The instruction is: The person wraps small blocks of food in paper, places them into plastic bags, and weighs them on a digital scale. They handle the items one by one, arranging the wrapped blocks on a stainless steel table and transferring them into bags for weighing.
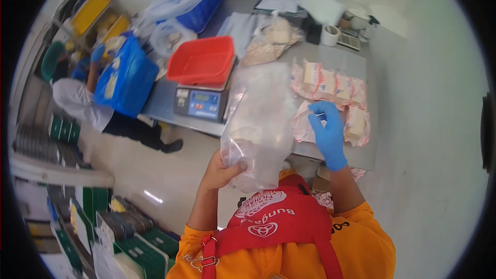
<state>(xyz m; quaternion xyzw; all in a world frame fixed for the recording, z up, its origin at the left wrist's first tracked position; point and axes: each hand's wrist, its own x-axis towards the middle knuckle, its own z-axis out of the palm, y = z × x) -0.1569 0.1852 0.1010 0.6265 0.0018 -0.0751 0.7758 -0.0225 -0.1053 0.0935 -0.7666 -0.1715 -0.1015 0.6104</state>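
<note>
My bare left hand (223, 171) grips the lower end of a large clear plastic bag (261, 119), its thumb pressed on the front. The bag stretches away from me over the table's near edge and looks flat. In a blue glove, my right hand (328, 132) hovers by the bag's right side with fingers bent and apart, nothing seen in them. Under and beside that hand lie several pale blocks in red-and-white printed wrappers (336, 89); one wrapped block (356, 124) sits just right of the glove. Whether the glove touches a wrapper is hard to tell.
A digital scale (201, 104) carrying a red tray (200, 63) stands left of the bag. Behind are a filled plastic bag (274, 41), a white mug (329, 35) and a calculator (349, 40). A blue crate (126, 77) and another person (85, 101) are at left.
</note>
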